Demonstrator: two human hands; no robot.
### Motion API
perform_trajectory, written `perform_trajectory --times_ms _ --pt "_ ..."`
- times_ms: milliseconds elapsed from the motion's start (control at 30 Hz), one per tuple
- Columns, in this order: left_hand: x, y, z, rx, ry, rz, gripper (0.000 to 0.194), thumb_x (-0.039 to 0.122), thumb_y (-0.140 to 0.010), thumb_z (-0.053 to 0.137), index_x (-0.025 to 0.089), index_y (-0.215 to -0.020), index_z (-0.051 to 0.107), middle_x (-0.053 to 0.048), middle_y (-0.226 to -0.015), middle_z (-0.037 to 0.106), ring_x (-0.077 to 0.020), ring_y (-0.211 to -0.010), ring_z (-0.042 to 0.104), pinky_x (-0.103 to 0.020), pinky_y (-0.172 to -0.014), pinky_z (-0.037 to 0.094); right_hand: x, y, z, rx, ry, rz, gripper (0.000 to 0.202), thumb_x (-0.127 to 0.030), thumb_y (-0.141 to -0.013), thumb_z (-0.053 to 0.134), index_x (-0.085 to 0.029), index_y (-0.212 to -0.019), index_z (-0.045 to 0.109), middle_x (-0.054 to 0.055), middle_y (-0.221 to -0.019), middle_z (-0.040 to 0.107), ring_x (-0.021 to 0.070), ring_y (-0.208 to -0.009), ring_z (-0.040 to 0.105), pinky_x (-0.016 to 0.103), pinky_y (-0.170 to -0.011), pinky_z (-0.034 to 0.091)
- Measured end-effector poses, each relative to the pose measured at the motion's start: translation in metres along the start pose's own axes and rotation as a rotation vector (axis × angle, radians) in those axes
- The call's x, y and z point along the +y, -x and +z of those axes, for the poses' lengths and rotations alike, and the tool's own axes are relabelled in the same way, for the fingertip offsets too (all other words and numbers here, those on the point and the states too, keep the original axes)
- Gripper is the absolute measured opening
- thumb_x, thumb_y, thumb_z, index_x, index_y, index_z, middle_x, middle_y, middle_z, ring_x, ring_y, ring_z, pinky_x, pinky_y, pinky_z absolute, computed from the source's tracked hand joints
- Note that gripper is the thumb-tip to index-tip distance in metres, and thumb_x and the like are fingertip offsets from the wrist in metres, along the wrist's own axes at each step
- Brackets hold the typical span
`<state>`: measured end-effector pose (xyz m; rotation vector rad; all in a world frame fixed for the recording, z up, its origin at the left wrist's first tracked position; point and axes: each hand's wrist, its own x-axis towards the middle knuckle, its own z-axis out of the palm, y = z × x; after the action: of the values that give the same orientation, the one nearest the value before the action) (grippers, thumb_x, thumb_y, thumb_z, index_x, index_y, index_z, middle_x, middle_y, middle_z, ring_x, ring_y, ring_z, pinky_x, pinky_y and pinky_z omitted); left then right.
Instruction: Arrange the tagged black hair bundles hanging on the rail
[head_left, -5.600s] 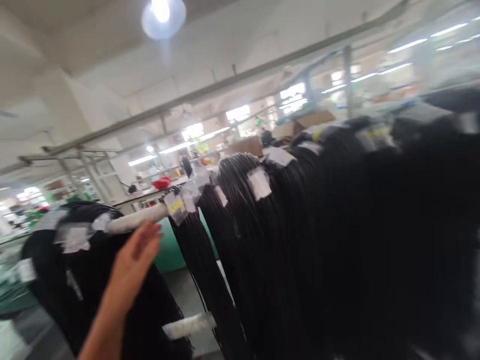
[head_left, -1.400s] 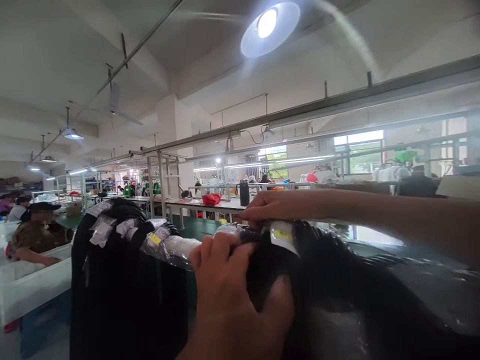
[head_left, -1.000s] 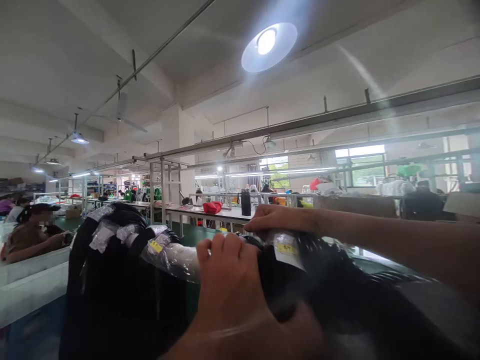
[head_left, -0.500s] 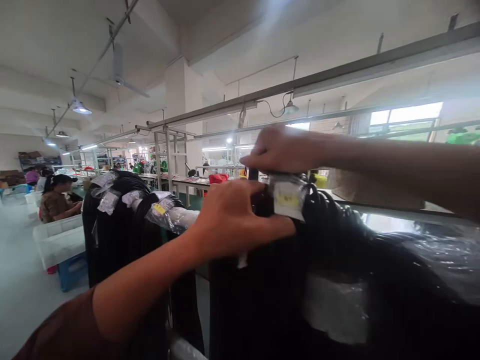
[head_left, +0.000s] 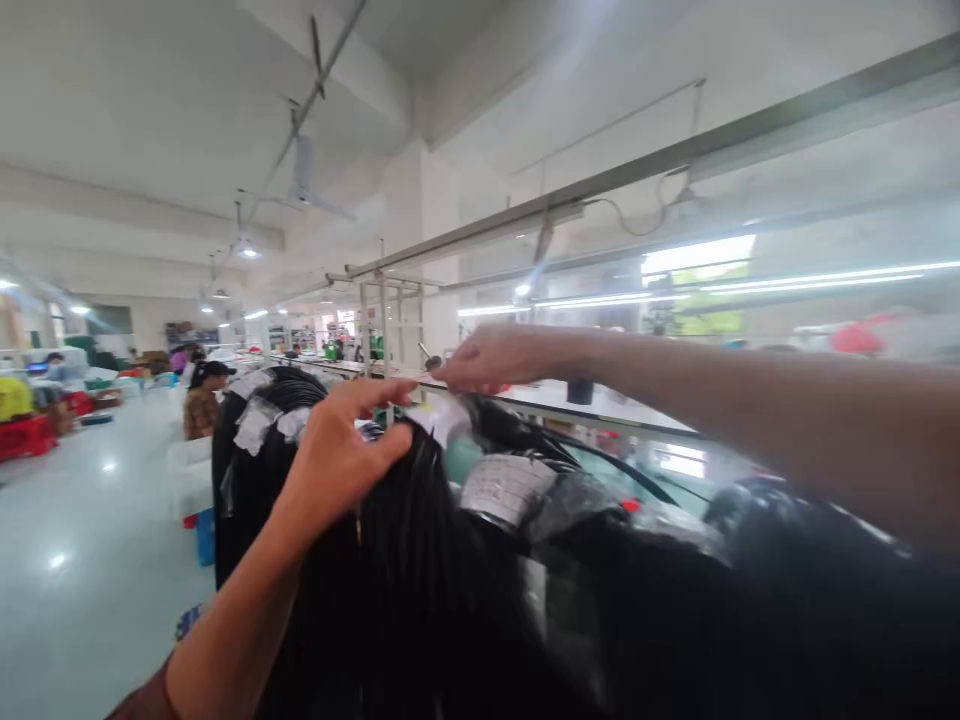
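A thick bundle of black cables hangs over a wrapped rack bar in front of me. My left hand grips the top of this bundle from the left side. My right hand reaches in from the right and pinches the top of the bundle's white paper tag. More black cable bundles with plastic-wrapped labels hang further left on the same bar. A taped label shows on the bundle just to the right.
Dark plastic-wrapped bundles fill the lower right. Behind the rack runs a long workbench under metal frames and strip lights. A seated person works at the left beside white bins. Shiny open floor lies at the left.
The view has swung to the right and is blurred. My left hand has slid up onto the top of the bundle, and my right hand has stayed pinched on the white tag.
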<state>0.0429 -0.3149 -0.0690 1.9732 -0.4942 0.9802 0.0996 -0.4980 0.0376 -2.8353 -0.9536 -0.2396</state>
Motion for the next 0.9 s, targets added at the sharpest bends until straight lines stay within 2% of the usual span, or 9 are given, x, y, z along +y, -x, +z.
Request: perform_trajectory --times_ms 67,100,200,267,367,433,567,733,900 --pt "-0.014 0.025 -0.003 0.126 -0.200 0.104 0.031 0.018 -0.079 0.054 0.031 -0.105 0.065 0.006 -0.108 0.064 -0.0092 -0.103 0.055 -0.028 -0.097 0.041 0.013 0.002 0.005 -0.305 -0.120 -0.010 0.042 -0.051 -0.086 0.053 -0.015 -0.104 0.066 0.008 -0.102 0.064 0.0182 -0.087 0.060 0.027 -0.070 0.048" --pt "-0.019 0.040 -0.002 0.166 -0.216 0.123 0.030 0.019 -0.082 0.053 0.033 -0.106 0.063 0.007 -0.109 0.061 -0.0066 -0.104 0.054 -0.024 -0.098 0.040 0.018 0.003 0.005 -0.393 -0.181 -0.040 0.045 -0.051 -0.086 0.053 -0.017 -0.112 0.063 0.009 -0.111 0.061 0.0189 -0.096 0.058 0.027 -0.075 0.049" --pt "-0.025 0.088 0.009 0.263 -0.196 0.179 0.031 0.020 -0.085 0.052 0.032 -0.113 0.055 0.005 -0.111 0.054 -0.0027 -0.106 0.051 -0.014 -0.094 0.039 0.028 0.006 0.007 -0.565 -0.289 -0.006 0.060 -0.047 -0.077 0.066 -0.018 -0.128 0.054 0.008 -0.124 0.056 0.0190 -0.109 0.054 0.026 -0.085 0.046" --pt "-0.027 0.112 0.025 0.294 -0.257 0.311 0.032 0.022 -0.085 0.052 0.028 -0.116 0.052 0.000 -0.115 0.048 -0.0084 -0.112 0.046 -0.020 -0.099 0.036 0.029 0.008 0.012 -0.623 -0.358 0.064 0.069 -0.043 -0.070 0.072 -0.016 -0.130 0.052 0.009 -0.123 0.057 0.0197 -0.108 0.054 0.025 -0.083 0.046" --pt "-0.035 0.121 0.049 0.306 -0.379 0.338 0.035 0.038 -0.085 0.048 0.028 -0.119 0.051 -0.004 -0.137 0.034 -0.0214 -0.133 0.030 -0.034 -0.109 0.023 0.022 0.012 0.025 -0.584 -0.446 0.118 0.064 -0.044 -0.074 0.069 -0.019 -0.131 0.051 0.008 -0.120 0.058 0.0188 -0.107 0.054 0.023 -0.077 0.044" --pt "-0.044 0.112 0.059 0.307 -0.396 0.295 0.037 0.040 -0.086 0.044 0.029 -0.120 0.050 -0.002 -0.143 0.034 -0.0249 -0.139 0.022 -0.039 -0.108 0.016 0.015 0.015 0.034 -0.519 -0.433 0.141 0.053 -0.045 -0.082 0.062 -0.023 -0.130 0.053 0.006 -0.121 0.058 0.0180 -0.109 0.053 0.022 -0.075 0.043" --pt "-0.063 0.094 0.066 0.373 -0.329 0.335 0.034 0.044 -0.085 0.043 0.030 -0.114 0.054 0.000 -0.131 0.055 -0.0226 -0.129 0.043 -0.041 -0.104 0.015 0.007 0.016 0.044 -0.475 -0.433 0.097 0.043 -0.042 -0.085 0.061 -0.020 -0.121 0.061 0.007 -0.117 0.059 0.0189 -0.105 0.052 0.022 -0.069 0.039" --pt "-0.071 0.092 0.070 0.460 -0.342 0.376 0.033 0.047 -0.087 0.040 0.031 -0.110 0.059 0.000 -0.126 0.059 -0.0208 -0.123 0.049 -0.041 -0.102 0.019 0.013 0.012 0.042 -0.479 -0.455 0.090 0.047 -0.049 -0.081 0.063 -0.018 -0.116 0.061 0.005 -0.100 0.060 0.0116 -0.081 0.049 0.018 -0.056 0.029" --pt "-0.074 0.091 0.062 0.455 -0.384 0.353 0.032 0.035 -0.084 0.047 0.038 -0.113 0.060 0.004 -0.124 0.061 -0.0163 -0.118 0.053 -0.040 -0.109 0.016 0.028 0.020 0.034 -0.457 -0.489 0.130 0.038 -0.043 -0.076 0.068 -0.011 -0.096 0.060 0.002 -0.083 0.052 0.0086 -0.072 0.045 0.018 -0.058 0.037"
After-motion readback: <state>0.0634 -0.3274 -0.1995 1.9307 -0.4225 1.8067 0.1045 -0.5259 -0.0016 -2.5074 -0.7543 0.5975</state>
